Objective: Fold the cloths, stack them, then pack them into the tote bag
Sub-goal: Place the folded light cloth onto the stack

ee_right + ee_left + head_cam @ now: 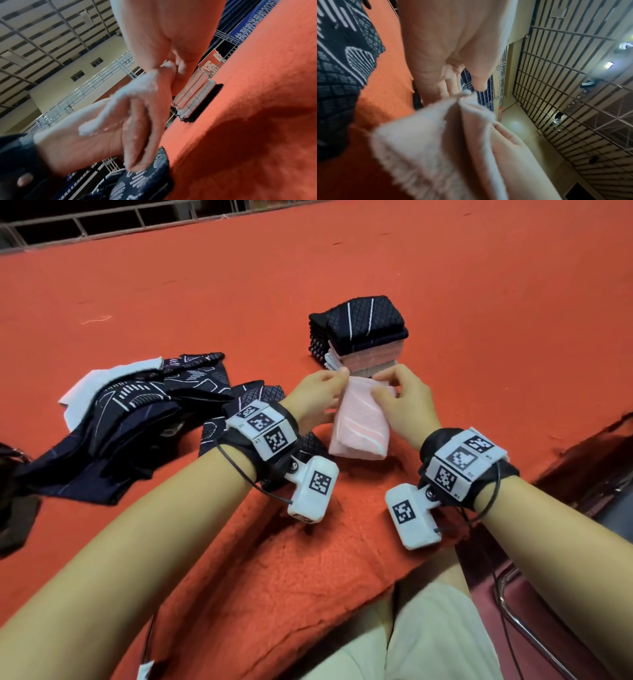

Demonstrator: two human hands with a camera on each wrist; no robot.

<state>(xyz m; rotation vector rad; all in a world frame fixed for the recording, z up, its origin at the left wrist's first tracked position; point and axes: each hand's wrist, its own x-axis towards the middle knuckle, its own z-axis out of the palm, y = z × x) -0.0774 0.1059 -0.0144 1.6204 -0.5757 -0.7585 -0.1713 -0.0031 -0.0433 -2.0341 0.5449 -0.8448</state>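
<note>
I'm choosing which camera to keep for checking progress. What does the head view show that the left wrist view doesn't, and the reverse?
Only the head view shows the stack of folded cloths and the heap of unfolded dark cloths to its left. Only the left wrist view shows the ceiling grid overhead. Both show the left hand and right hand pinching the pink cloth above the orange table cover.
</note>
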